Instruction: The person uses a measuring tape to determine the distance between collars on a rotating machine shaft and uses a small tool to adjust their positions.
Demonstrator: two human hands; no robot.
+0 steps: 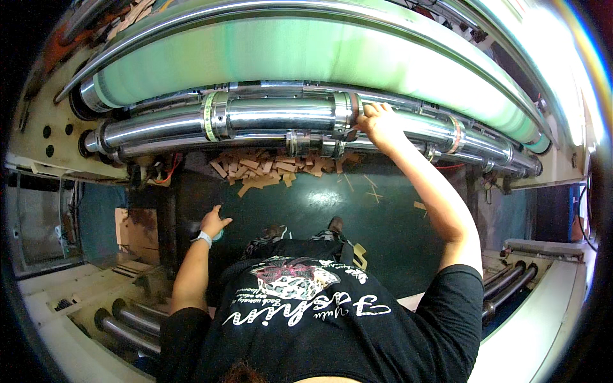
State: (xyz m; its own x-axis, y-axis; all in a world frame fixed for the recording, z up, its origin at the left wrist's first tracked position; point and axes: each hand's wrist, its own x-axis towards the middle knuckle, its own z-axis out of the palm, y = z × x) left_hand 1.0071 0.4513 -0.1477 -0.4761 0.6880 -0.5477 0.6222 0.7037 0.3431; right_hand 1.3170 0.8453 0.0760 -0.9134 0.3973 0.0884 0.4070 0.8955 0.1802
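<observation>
A chrome roller shaft (pixel 281 115) runs across in front of me, with wide metal rings clamped around it. My right hand (pixel 381 126) is up at the shaft, its fingers curled against the right side of a metal ring (pixel 348 112). That ring has a brownish band along its edge, and my palm hides the shaft just beside it. Another ring with a yellow-green scale band (pixel 216 116) sits further left. My left hand (pixel 214 222) hangs low over the dark floor with fingers apart, holding nothing. A pale band (pixel 203 237) circles its wrist.
Behind the shaft lies a large pale-green cylinder (pixel 287 54). Below the shaft, a lower shaft carries smaller rings (pixel 316 143). Cardboard scraps (pixel 262 169) are heaped on the dark floor (pixel 306 204). Machine side frames (pixel 64 137) stand left and right; rollers (pixel 128 329) lie beside me.
</observation>
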